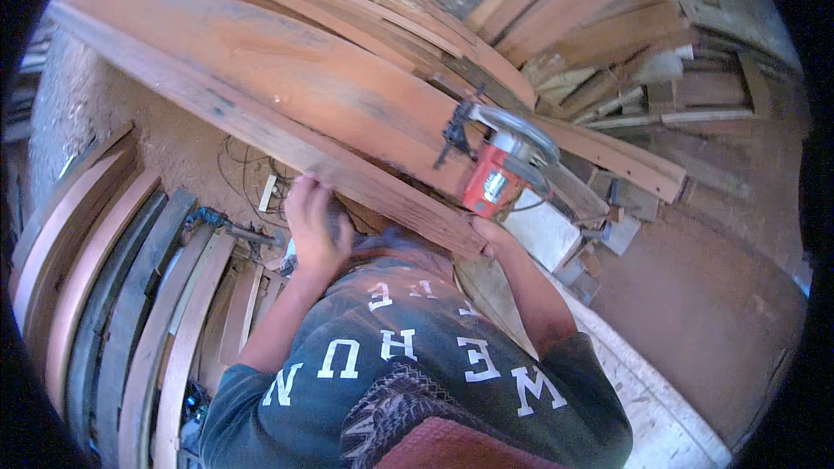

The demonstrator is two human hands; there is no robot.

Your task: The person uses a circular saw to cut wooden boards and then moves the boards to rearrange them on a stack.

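A long, narrow brown plank (261, 130) runs from the far left to just in front of my body. My left hand (317, 219) is closed around its near edge, some way in from the end. At the near right end, my right hand (492, 234) grips the plank, its fingers partly hidden by the wood. Just beyond that end, a red handheld power tool (493, 181) with a rounded grey metal guard rests by the wide board; it looks like a circular saw. The wide orange-brown board (234, 48) lies behind the plank.
Several long boards (139, 330) stand side by side at the left. A thin dark cable (239, 161) curls on the earthy ground near my left hand. Wood offcuts (643, 104) are heaped at the far right, and small blocks (621, 230) lie right of the power tool.
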